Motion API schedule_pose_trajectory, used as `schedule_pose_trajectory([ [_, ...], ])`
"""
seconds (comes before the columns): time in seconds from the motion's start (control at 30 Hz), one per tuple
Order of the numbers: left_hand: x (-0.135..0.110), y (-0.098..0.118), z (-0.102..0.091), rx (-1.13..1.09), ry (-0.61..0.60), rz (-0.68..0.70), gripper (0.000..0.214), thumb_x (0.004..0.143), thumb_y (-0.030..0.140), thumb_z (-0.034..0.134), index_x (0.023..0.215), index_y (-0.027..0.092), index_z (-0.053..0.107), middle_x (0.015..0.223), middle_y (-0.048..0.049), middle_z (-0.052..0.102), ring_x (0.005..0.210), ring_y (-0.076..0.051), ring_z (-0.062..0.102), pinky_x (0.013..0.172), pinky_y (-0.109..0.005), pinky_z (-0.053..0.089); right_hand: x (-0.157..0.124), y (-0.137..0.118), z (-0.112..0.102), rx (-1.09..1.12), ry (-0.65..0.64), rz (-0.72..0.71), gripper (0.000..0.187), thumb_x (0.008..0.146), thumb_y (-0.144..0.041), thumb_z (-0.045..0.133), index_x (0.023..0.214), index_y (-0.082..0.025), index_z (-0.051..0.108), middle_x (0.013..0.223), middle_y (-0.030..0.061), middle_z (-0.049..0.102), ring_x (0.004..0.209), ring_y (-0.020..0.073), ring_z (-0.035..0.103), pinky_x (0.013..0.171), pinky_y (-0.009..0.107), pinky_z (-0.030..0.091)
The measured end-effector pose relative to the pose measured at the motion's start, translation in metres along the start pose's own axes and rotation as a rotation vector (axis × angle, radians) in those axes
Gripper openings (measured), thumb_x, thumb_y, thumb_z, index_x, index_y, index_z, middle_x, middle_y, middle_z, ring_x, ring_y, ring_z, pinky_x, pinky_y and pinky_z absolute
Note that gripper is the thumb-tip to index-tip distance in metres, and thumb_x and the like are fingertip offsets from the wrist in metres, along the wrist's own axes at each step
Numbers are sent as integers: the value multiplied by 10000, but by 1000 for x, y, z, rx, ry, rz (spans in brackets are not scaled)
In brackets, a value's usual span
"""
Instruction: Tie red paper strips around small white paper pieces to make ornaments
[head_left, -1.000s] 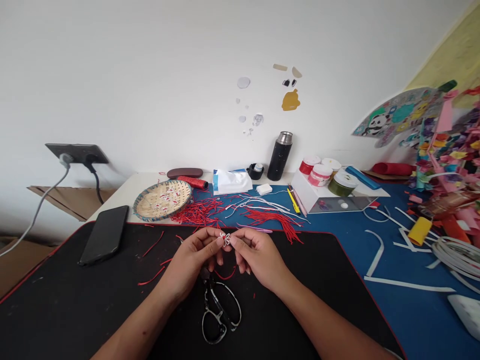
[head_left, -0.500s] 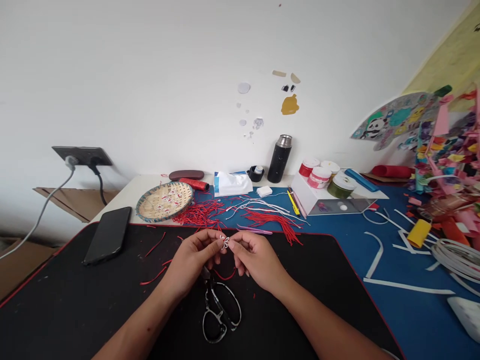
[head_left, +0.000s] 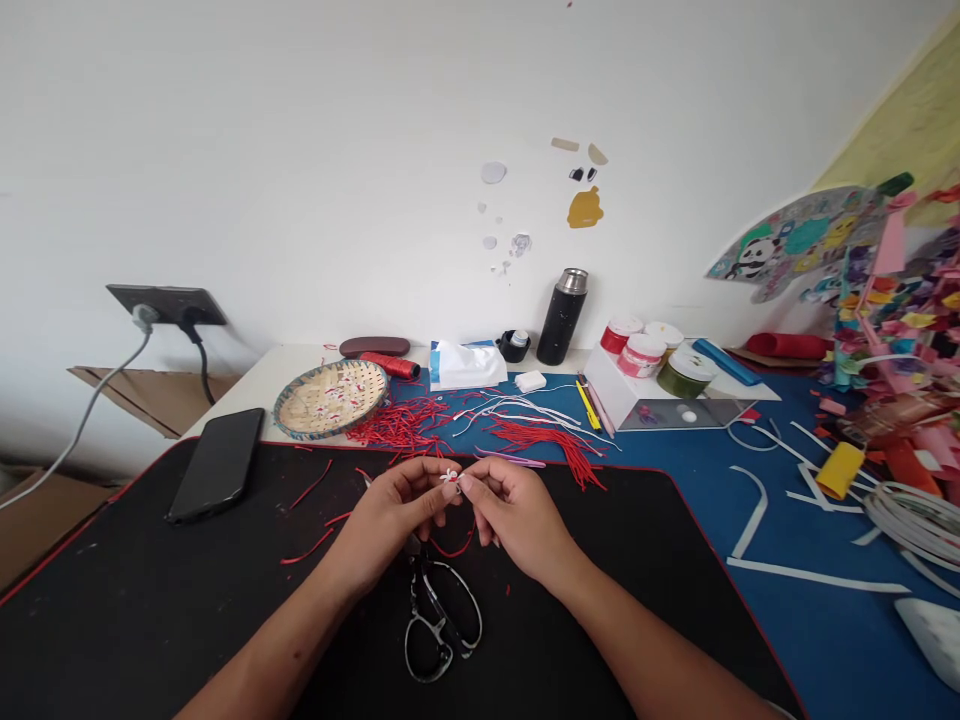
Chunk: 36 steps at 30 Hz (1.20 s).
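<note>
L hand (head_left: 397, 507) + R hand (head_left: 523, 510) pinch same tiny red/white cord knot (head_left: 449, 476), thumb-to-finger, betw. them over mat (head_left: 540, 660). Prob. best: light grip, ease loops evenly, don't crush. Qty: 1 knot in hand, 1 pr scissors (head_left: 442, 615), 4 jars (head_left: 640, 358), 1 flask (head_left: 562, 318), 1 phone (head_left: 215, 465).

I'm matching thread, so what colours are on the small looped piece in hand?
The looped piece is white with some red; see the head view.

Bare hands (head_left: 394, 508) (head_left: 519, 508), L forearm (head_left: 311, 625) w/ sm. spot (head_left: 298, 656).
</note>
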<state>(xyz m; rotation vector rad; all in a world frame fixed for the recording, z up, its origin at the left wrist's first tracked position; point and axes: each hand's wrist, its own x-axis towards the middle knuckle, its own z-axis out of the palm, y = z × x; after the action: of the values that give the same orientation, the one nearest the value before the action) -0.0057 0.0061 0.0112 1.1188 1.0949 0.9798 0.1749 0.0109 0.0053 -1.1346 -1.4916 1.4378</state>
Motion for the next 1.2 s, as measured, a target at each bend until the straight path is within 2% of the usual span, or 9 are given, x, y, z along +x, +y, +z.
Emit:
schedule_pose_trajectory([
  [0.17, 2, 1, -1, 46, 20, 1, 372, 737, 530, 852, 788, 181, 734, 714, -21, 699, 545, -120, 533, 484, -219, 409, -1, -3, 0, -6, 20, -2, 275, 962, -429, 591, 899, -169, 653, 511, -66, 530, 415, 89, 471, 433, 199, 355],
  [0.4, 2, 0, -4, 29, 69, 14, 369, 776, 537, 820, 787, 181, 723, 682, 13, 650, 547, -101, 506, 485, -198, 395, -1, 0, 3, -14, -52, 37, 277, 966, -429, 590, 924, -165, 663, 521, -66, 530, 405, 81, 466, 421, 193, 340],
  [0.53, 1, 4, -4, 61, 78, 0, 386, 767, 554, 817, 769, 182, 710, 669, 14, 651, 532, -101, 494, 473, -202, 386, -1, 0, 2, 0, -30, 27, 315, 961, -471, 590, 946, -165, 661, 550, -59, 542, 420, 86, 485, 415, 195, 344],
  [0.67, 1, 5, -4, 110, 21, -34, 427, 752, 593, 810, 764, 180, 699, 671, 9, 663, 536, -106, 497, 471, -207, 381, 1, 0, 1, 27, 8, 17, 348, 950, -505, 593, 982, -165, 662, 564, -57, 548, 422, 92, 496, 406, 199, 344],
  [0.97, -1, 8, -4, 227, -70, -60, 483, 777, 652, 747, 803, 171, 725, 667, 9, 653, 537, -118, 489, 492, -232, 368, 1, -3, 0, 5, 24, 5, 302, 937, -455, 603, 961, -163, 677, 494, -71, 519, 394, 90, 451, 411, 205, 341],
  [1.2, -1, 7, -4, 223, -81, -26, 447, 804, 621, 730, 781, 175, 736, 713, -13, 697, 567, -130, 511, 541, -251, 383, 0, -3, 0, 20, 10, 11, 312, 938, -463, 596, 973, -164, 677, 489, -72, 527, 389, 91, 454, 406, 200, 338],
])
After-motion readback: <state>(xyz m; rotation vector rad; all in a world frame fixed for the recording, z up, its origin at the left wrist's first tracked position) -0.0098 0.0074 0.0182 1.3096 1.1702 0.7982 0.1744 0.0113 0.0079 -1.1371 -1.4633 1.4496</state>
